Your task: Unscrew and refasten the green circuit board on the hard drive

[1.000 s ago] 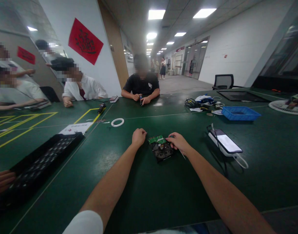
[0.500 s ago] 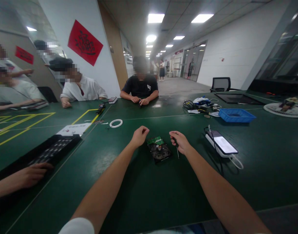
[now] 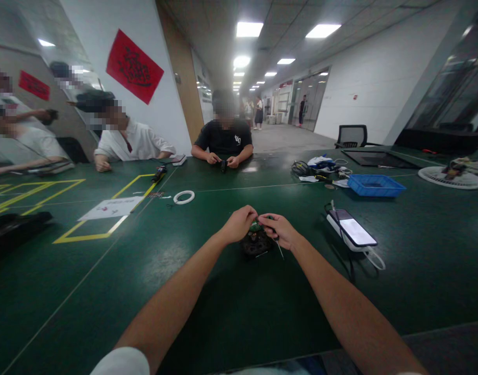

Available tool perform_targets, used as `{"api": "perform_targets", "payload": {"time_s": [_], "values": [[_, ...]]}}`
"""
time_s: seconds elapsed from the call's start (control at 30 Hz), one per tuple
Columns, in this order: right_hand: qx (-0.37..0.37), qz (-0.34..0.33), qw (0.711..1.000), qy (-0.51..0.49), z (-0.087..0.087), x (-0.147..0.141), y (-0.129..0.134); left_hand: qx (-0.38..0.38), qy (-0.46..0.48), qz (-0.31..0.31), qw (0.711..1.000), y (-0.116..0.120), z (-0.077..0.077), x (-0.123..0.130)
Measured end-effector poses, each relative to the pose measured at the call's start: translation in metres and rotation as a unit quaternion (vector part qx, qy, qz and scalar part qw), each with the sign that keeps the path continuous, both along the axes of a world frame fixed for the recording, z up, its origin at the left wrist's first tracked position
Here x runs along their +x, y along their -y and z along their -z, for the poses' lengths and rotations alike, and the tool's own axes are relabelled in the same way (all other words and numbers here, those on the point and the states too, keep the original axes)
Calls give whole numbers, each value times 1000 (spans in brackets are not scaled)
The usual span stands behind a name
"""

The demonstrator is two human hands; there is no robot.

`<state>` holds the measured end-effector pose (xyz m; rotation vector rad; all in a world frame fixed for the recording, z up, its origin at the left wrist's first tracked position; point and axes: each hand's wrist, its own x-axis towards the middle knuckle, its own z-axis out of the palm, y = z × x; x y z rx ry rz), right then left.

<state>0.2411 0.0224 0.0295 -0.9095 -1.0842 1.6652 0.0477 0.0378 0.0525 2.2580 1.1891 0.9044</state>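
Observation:
A hard drive [image 3: 256, 246] lies on the green table, its green circuit board partly covered by my hands. My left hand [image 3: 239, 225] is over the drive's far left side, fingertips pinched together; whatever is between them is too small to make out. My right hand [image 3: 280, 230] is closed around a small screwdriver [image 3: 280, 250], its thin metal shaft slanting down towards the table. The thumb and forefinger of this hand meet the left fingertips above the drive.
On the right are a phone on a white power bank [image 3: 354, 229] with cables, and a blue tray [image 3: 376, 186]. A white ring [image 3: 183, 197] and a paper sheet [image 3: 110, 208] lie on the left. A dark object [image 3: 20, 229] is at the left edge. Several people sit across the table.
My hands have come together above the hard drive from either side. At the left, a black tray-like object has slid away leftwards, and the other person's hand beside it has left the view.

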Motion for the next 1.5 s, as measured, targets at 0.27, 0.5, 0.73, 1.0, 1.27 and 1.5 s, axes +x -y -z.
{"api": "perform_targets", "payload": {"time_s": [0.27, 0.5, 0.73, 1.0, 1.27, 1.5], "values": [[1, -14, 1000, -17, 1, -4, 0, 59, 22, -4, 998, 4, 0, 8], [6, -10, 999, -34, 1, -3, -1, 108, 24, -5, 994, 3, 2, 10], [-4, -17, 999, -47, 4, -2, -3, 108, 25, 0, 994, 2, 4, 10], [-1, -27, 997, -65, 8, 3, -8, 127, 51, 38, 990, 5, -1, 8], [13, -16, 996, -85, 5, 7, -9, 87, 124, 88, 985, 0, -1, 2], [25, -10, 997, -76, 2, 7, -6, 61, 137, 107, 983, -2, 0, 0]]}}
